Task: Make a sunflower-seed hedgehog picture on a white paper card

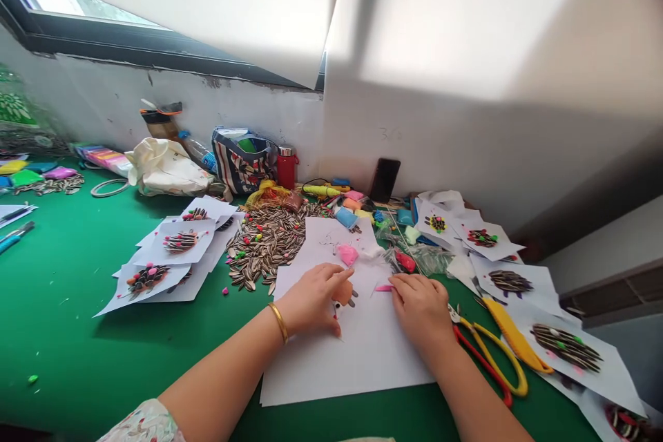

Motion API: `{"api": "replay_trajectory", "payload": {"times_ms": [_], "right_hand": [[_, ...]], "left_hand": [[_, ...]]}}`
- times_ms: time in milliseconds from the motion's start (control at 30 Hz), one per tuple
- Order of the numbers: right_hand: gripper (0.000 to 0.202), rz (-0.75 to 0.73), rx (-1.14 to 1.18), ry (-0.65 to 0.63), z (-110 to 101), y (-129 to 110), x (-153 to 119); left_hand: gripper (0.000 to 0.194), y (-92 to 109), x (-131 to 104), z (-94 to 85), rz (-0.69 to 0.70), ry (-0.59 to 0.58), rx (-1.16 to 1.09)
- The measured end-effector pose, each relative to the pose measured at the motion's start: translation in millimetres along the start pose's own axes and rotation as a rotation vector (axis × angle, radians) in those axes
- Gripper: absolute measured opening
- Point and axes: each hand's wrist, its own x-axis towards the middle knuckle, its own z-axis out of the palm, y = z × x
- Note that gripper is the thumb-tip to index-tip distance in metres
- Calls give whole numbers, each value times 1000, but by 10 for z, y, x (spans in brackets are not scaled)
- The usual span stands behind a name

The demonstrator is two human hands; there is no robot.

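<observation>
My left hand (pixel 315 300), a gold bangle on its wrist, rests on white paper (pixel 357 362). Its thumb and fingers are apart around a small orange clay figure (pixel 343 292), which has dark seed pieces at its right and an eye at lower left; the hand partly hides it. My right hand (pixel 422 307) lies on the same sheet with its fingers closed at the end of a slim pink piece (pixel 384 288). Whether that is clay or a tool I cannot tell. A pink clay lump (pixel 347 254) sits on the paper beyond both hands.
Striped sunflower seeds (pixel 269 242) are heaped behind the paper. Yellow-and-red-handled scissors (pixel 492 359) and a yellow utility knife (pixel 512 335) lie at the right. Seed hedgehog cards (pixel 181 242) are stacked left, more cards (pixel 564 349) right. A phone (pixel 385 179) leans on the wall.
</observation>
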Motion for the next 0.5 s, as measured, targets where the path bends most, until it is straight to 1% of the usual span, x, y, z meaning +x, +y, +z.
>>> {"api": "replay_trajectory", "payload": {"times_ms": [100, 233, 300, 400, 467, 500], "right_hand": [[22, -76, 74, -10, 11, -62, -11], [32, -205, 168, -123, 85, -144, -41], [35, -216, 176, -155, 114, -165, -54], [36, -203, 169, -153, 124, -177, -66], [36, -190, 164, -147, 117, -182, -72], [36, -184, 160, -147, 114, -185, -76]], "left_hand": [[113, -15, -11, -32, -53, 2, 87], [111, -49, -17, -77, -56, -26, 65], [106, -47, -17, -116, -51, -23, 43], [97, -18, -12, -176, -63, 8, 33], [85, 0, -7, -201, -91, 45, 34], [76, 4, -4, -207, -108, 66, 39]]}}
